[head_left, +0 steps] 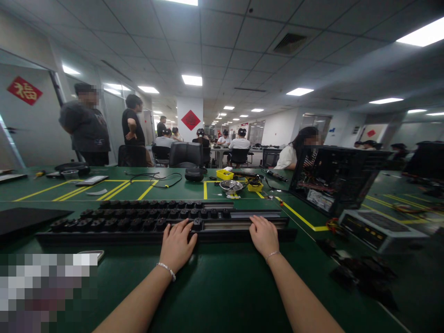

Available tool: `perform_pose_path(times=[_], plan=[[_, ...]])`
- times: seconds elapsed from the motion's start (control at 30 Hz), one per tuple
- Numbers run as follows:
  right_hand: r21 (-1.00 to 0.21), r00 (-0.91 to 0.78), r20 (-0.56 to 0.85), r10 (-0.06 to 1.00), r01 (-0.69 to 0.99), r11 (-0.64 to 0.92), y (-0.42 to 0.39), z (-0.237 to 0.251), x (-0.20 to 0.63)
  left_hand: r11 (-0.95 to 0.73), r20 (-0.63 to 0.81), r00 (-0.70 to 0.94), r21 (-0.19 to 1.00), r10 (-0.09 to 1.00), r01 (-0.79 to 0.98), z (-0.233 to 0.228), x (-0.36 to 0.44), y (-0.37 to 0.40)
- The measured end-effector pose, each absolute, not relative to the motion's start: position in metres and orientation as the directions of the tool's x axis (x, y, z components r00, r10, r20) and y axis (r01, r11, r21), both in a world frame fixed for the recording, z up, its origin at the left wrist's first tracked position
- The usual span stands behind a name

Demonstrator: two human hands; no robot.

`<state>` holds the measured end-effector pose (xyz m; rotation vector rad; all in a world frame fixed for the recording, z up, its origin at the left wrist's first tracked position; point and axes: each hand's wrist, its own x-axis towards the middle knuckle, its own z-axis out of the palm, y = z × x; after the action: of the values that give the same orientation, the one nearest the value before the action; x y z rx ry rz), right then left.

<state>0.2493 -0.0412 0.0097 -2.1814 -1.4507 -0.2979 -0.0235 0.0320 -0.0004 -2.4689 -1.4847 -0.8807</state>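
Observation:
Three long black rails (239, 235) lie one behind the other on the green table, with rows of small black round parts (111, 225) filling their left and middle stretches. My left hand (176, 243) rests over the front rail beside the last part of its row, fingers stretched forward and thumb apart. Farther right, my right hand (264, 237) lies on the bare stretch of the same rail, its fingers reaching over the edge. Both palms face down, and their undersides are hidden. I see nothing held in either hand.
An open computer case (342, 178) and a power supply (381, 230) stand at the right. Behind the rails are a metal bowl (231, 186), yellow trays (225, 174) and cables (166, 175). A dark flat panel (27, 221) lies left. People stand or sit beyond the table.

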Motion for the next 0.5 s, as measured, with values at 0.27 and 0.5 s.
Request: perform_pose_path(times=[0.27,0.5], plan=[[-0.287,0.411,0.443,0.797,0.907,-0.308,-0.0411,0.0096,0.2487,-0.507,0.534,0.349,0.182,0.77,0.842,-0.0002,-0.0228,0.0318],[-0.281,0.409,0.453,0.792,0.909,-0.309,-0.0403,0.0075,0.2498,-0.503,0.529,0.348,0.18,0.774,0.845,-0.0004,-0.0222,0.0317]])
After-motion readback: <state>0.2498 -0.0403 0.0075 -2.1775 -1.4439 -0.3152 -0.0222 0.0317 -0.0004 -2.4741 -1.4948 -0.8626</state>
